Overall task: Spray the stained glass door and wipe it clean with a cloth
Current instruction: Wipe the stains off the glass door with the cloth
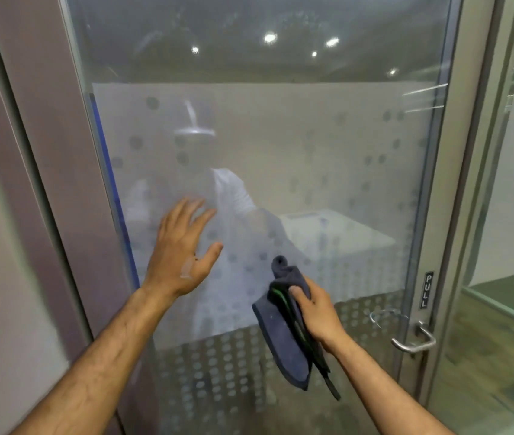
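Frosted, dotted glass fills the glass door [281, 136] ahead of us, its lever handle [414, 339] low at the right. Our left hand [180, 246] spreads flat against the pane, while our right hand [313, 312] grips the bunched dark cloth [284, 334] just right of it. We see no spray bottle, so a dry wipe may smear stains, and leaning could swing the door.

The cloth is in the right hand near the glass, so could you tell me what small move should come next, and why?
Probably bring the cloth flat onto the glass and start wiping. The right hand grips it bunched, most of it hanging loose, while the left hand is spread open at the pane, seemingly steadying the door. No spray bottle is in view.
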